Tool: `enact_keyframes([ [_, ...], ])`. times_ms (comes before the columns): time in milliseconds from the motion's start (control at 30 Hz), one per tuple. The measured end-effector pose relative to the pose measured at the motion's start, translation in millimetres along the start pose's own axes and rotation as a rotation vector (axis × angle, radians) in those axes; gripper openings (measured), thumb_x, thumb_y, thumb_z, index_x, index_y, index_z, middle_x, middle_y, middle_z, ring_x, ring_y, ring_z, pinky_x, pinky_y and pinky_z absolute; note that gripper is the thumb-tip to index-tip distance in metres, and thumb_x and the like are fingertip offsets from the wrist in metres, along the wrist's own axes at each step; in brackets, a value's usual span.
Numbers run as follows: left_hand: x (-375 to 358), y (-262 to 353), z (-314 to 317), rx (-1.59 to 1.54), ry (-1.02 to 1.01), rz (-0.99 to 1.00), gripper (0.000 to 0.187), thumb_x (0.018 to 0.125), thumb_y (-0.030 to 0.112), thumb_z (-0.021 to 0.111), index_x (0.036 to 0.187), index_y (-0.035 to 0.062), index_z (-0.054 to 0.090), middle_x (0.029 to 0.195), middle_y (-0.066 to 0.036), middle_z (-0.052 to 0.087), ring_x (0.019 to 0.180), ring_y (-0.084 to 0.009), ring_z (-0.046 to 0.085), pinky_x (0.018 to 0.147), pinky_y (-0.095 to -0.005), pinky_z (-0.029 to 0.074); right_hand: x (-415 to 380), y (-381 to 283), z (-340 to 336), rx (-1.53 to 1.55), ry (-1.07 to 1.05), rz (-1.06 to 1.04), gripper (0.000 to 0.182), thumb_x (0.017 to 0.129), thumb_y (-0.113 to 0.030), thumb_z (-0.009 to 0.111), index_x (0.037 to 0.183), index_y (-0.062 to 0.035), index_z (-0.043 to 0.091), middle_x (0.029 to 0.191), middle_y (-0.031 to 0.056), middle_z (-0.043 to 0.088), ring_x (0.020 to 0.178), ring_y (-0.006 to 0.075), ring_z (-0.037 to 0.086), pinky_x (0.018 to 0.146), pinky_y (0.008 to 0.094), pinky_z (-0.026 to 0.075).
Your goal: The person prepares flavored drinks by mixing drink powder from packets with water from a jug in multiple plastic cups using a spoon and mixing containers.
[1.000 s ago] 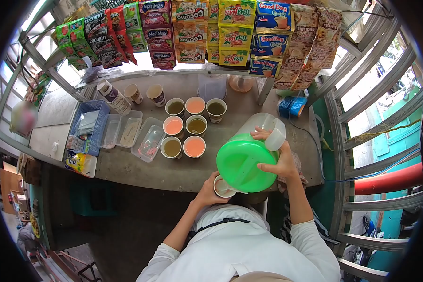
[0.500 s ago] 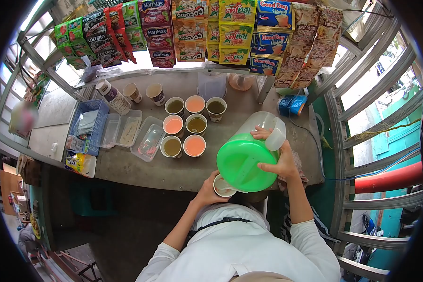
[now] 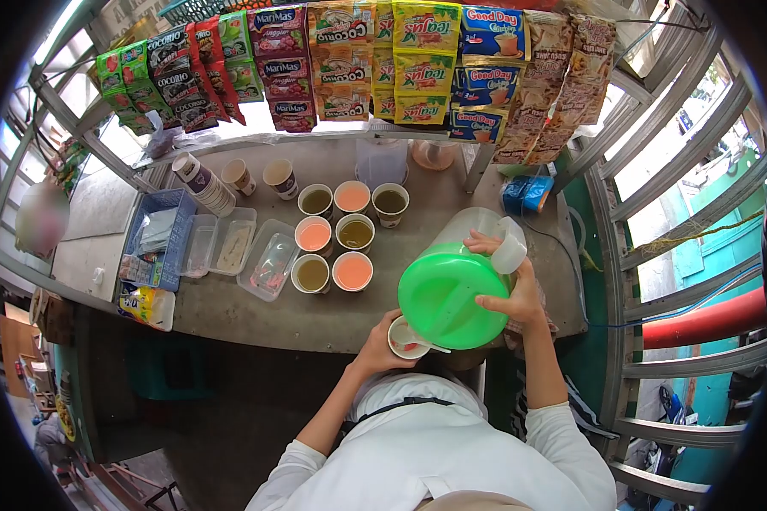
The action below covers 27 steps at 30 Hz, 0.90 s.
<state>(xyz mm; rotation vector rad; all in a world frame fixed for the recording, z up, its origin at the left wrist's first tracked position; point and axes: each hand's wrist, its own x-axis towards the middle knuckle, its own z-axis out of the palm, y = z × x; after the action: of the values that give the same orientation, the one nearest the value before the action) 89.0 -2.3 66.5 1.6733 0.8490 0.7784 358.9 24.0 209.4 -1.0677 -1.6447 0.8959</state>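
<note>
My left hand (image 3: 382,348) is wrapped round a white paper cup (image 3: 397,347) at the table's front edge. A white plastic spoon (image 3: 435,347) leans in that cup, and something reddish shows inside. My right hand (image 3: 522,295) grips the handle of a large clear pitcher (image 3: 471,223) with a green lid (image 3: 448,308). The pitcher is tilted, its lid toward me and its rim right beside the cup. Whether liquid is flowing is hard to see. Left of the pitcher stand several filled cups, some with orange drink (image 3: 352,272), others with greenish-brown drink (image 3: 354,232).
Stacked paper cups (image 3: 203,183), clear plastic tubs (image 3: 268,260) and a blue basket (image 3: 177,234) stand at the left. Drink sachets (image 3: 426,64) hang in strips above the table's back. A blue packet (image 3: 527,194) lies at back right. Metal bars (image 3: 609,255) line the right side.
The pitcher and my right hand have shifted slightly right, and the lid has turned a little. My left hand still holds the cup. The whole view has moved slightly.
</note>
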Motion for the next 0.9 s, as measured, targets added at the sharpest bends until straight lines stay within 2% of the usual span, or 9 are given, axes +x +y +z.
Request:
enact_keyframes([
  [300, 9.8, 0.2, -0.7, -0.029, -0.010, 0.027, 0.093, 0.053, 0.020, 0.090, 0.131, 0.0074, 0.042, 0.119, -0.015, 0.061, 0.110, -0.0297, 0.061, 0.095, -0.0390, 0.049, 0.5, 7.3, -10.3, 0.072, 0.063, -0.003, 0.066, 0.058, -0.021, 0.078, 0.118, 0.0004, 0.061, 0.126, 0.0185, 0.061, 0.132, 0.0328, 0.045, 0.112, 0.0445, 0.030],
  [400, 21.9, 2.4, 1.4, -0.043, 0.003, 0.055, 0.091, 0.054, 0.020, 0.089, 0.131, 0.0065, 0.042, 0.117, -0.015, 0.062, 0.109, -0.0286, 0.062, 0.094, -0.0379, 0.050, -0.8, 10.7, -19.6, 0.187, 0.144, 0.019, 0.068, 0.057, -0.019, 0.078, 0.119, 0.0028, 0.060, 0.126, 0.0195, 0.060, 0.133, 0.0317, 0.044, 0.112, 0.0434, 0.028],
  [500, 39.5, 8.7, 7.9, -0.058, 0.056, 0.074, 0.089, 0.056, 0.020, 0.089, 0.130, 0.0058, 0.042, 0.114, -0.014, 0.063, 0.105, -0.0271, 0.063, 0.092, -0.0368, 0.050, -3.4, 10.5, -30.0, 0.293, 0.295, 0.064, 0.066, 0.059, -0.018, 0.076, 0.119, 0.0051, 0.060, 0.128, 0.0201, 0.058, 0.126, 0.0307, 0.051, 0.110, 0.0424, 0.033],
  [600, 55.0, 17.8, 11.7, -0.082, 0.118, 0.036, 0.088, 0.057, 0.019, 0.089, 0.130, 0.0050, 0.041, 0.112, -0.013, 0.064, 0.104, -0.0253, 0.064, 0.092, -0.0360, 0.050, -6.1, 24.9, -50.5, 0.366, 0.437, 0.042, 0.066, 0.063, -0.020, 0.074, 0.121, 0.0059, 0.056, 0.120, 0.0185, 0.061, 0.110, 0.0274, 0.060, 0.099, 0.0383, 0.045],
  [700, 63.5, 19.9, 13.4, -0.095, 0.152, 0.013, 0.089, 0.057, 0.018, 0.089, 0.130, 0.0046, 0.041, 0.112, -0.013, 0.064, 0.105, -0.0242, 0.063, 0.093, -0.0358, 0.049, -21.7, 70.6, -89.8, 0.488, 0.635, 0.111, 0.066, 0.069, -0.024, 0.070, 0.125, 0.0060, 0.050, 0.108, 0.0154, 0.062, 0.093, 0.0225, 0.064, 0.084, 0.0330, 0.053],
  [800, 63.5, 17.4, 14.2, -0.086, 0.166, 0.063, 0.086, 0.058, 0.017, 0.088, 0.131, 0.0054, 0.042, 0.109, -0.013, 0.065, 0.102, -0.0243, 0.065, 0.091, -0.0357, 0.050, -17.4, 75.0, -113.8, 0.570, 0.665, 0.135, 0.064, 0.073, -0.026, 0.068, 0.126, 0.0047, 0.047, 0.099, 0.0123, 0.062, 0.086, 0.0209, 0.065, 0.076, 0.0309, 0.055],
  [833, 62.6, 16.5, 13.3, -0.090, 0.152, 0.068, 0.086, 0.058, 0.017, 0.087, 0.131, 0.0053, 0.042, 0.109, -0.013, 0.065, 0.103, -0.0242, 0.064, 0.091, -0.0357, 0.050, -14.4, 85.0, -126.1, 0.554, 0.615, 0.137, 0.054, 0.077, -0.026, 0.065, 0.120, 0.0039, 0.051, 0.101, 0.0120, 0.063, 0.083, 0.0203, 0.065, 0.075, 0.0311, 0.055],
  [900, 61.0, 13.6, 11.4, -0.099, 0.129, 0.081, 0.086, 0.058, 0.016, 0.087, 0.130, 0.0053, 0.043, 0.110, -0.012, 0.065, 0.103, -0.0241, 0.064, 0.091, -0.0356, 0.050, -6.3, 98.3, -133.8, 0.614, 0.618, 0.164, 0.047, 0.081, -0.026, 0.063, 0.117, 0.0030, 0.054, 0.103, 0.0110, 0.063, 0.082, 0.0197, 0.066, 0.074, 0.0306, 0.055],
])
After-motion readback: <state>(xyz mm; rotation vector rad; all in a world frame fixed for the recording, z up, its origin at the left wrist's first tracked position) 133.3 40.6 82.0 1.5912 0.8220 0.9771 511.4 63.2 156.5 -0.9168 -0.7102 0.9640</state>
